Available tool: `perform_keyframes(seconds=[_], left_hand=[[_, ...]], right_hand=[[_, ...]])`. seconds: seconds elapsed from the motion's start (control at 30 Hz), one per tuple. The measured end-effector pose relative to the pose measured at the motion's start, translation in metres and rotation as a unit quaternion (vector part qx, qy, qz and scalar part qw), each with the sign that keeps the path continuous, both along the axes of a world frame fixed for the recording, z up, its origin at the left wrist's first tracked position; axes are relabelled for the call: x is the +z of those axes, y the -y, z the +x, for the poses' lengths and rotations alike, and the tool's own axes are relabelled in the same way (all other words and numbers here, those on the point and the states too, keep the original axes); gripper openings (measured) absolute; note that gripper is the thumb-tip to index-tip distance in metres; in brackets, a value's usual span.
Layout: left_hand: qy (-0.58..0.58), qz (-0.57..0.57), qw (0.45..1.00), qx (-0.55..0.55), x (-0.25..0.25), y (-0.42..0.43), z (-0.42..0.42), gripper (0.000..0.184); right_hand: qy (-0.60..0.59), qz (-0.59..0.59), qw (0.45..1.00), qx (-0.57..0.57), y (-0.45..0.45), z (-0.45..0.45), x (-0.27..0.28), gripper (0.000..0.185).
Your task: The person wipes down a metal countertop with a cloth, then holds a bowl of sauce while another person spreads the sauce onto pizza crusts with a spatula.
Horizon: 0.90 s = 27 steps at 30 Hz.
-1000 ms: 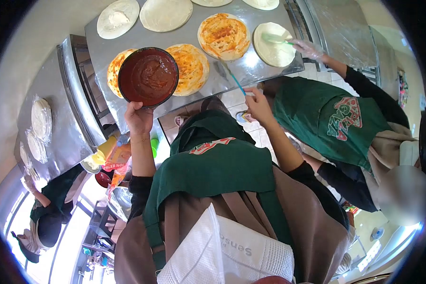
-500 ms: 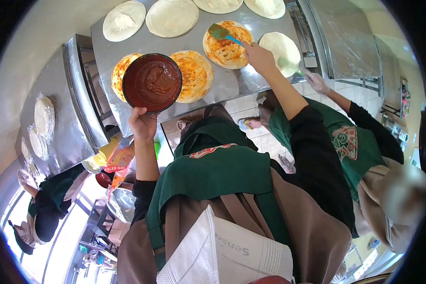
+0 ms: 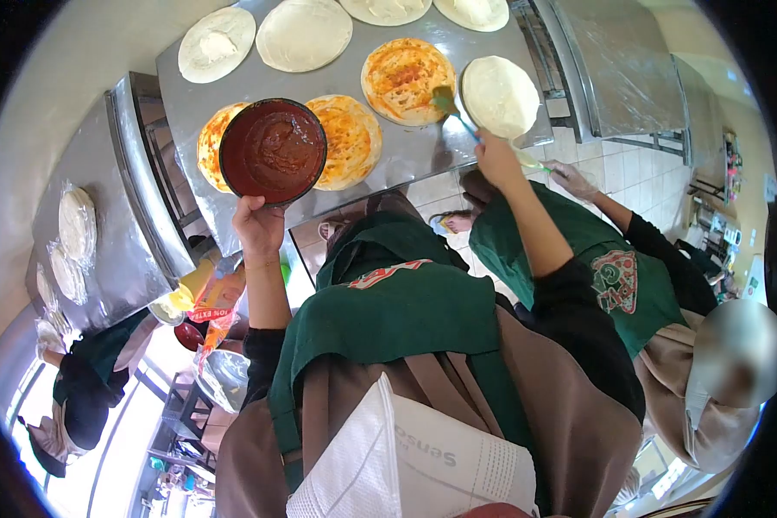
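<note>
My left hand (image 3: 259, 226) grips the lower rim of a dark red bowl (image 3: 263, 168), tilted toward me with red sauce (image 3: 285, 148) inside. Fingers of my right hand (image 3: 498, 161) are wrapped round the blue handle of a spatula (image 3: 445, 101). Its sauce-smeared blade is at the lower right edge of a sauced dough round (image 3: 406, 78). Another sauced round (image 3: 347, 142) lies right of the bowl, and a third (image 3: 216, 148) is partly covered by it. To the right is a pale dough round (image 3: 499, 97) with a white spread.
More pale rounds, one nearby (image 3: 304, 34), line the far side of the metal table (image 3: 406, 155). A co-worker's gloved hand (image 3: 572, 181) at right holds a light green spatula (image 3: 528, 159). Wrapped dough stacks (image 3: 78, 224) lie on the left table, where another person (image 3: 95, 388) works.
My right hand has drawn the spatula down and right, from the middle of the sauced round to its edge. The co-worker's spatula has moved down off the pale round's middle.
</note>
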State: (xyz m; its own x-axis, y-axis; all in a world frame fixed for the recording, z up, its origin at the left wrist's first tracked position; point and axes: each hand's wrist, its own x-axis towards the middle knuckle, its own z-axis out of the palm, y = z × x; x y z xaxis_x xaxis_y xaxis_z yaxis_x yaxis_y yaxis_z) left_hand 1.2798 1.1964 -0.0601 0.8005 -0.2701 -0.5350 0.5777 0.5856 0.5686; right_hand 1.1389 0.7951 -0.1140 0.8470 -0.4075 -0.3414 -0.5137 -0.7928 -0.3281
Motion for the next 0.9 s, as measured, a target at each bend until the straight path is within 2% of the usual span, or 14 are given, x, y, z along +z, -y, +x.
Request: perform_keyframes(seconds=[0.07,0.13,0.23,0.37,0.43,0.57,0.7,0.77,0.83,0.9], left_hand=[[0.005,-0.005,1.0,-0.008,-0.001,0.003,0.003,0.053],[0.003,-0.004,1.0,-0.015,-0.003,0.004,0.006,0.054],[0.008,-0.004,1.0,-0.028,-0.002,0.005,0.006,0.055],[0.016,-0.006,0.999,-0.035,0.005,0.005,0.001,0.055],[0.017,-0.007,0.999,-0.037,0.004,-0.001,-0.006,0.056],[0.018,-0.013,0.999,-0.034,0.004,-0.008,-0.015,0.055],[0.026,-0.002,0.999,-0.024,0.005,-0.01,-0.018,0.053],[0.021,0.003,1.0,-0.023,0.005,-0.015,-0.02,0.051],[0.022,0.002,1.0,-0.02,0.005,-0.018,-0.021,0.051],[0.024,0.001,1.0,-0.017,0.004,-0.02,-0.023,0.051]], right_hand=[[0.021,0.029,0.999,-0.008,-0.021,-0.014,0.012,0.024],[-0.005,0.176,0.982,-0.062,-0.042,-0.012,0.039,0.024],[0.053,0.207,0.975,-0.056,-0.048,-0.005,0.055,0.024],[0.085,0.141,0.982,-0.092,-0.033,0.019,0.051,0.023],[0.109,0.076,0.984,-0.115,-0.025,0.023,0.031,0.024],[0.095,0.009,0.993,-0.072,-0.035,0.02,-0.029,0.03],[0.118,0.038,0.992,0.023,-0.068,0.015,-0.04,0.031],[0.13,0.071,0.989,0.029,-0.074,0.01,-0.027,0.03],[0.107,0.166,0.98,0.011,-0.073,0.013,-0.004,0.028],[0.121,0.143,0.982,0.0,-0.062,0.019,-0.003,0.028]])
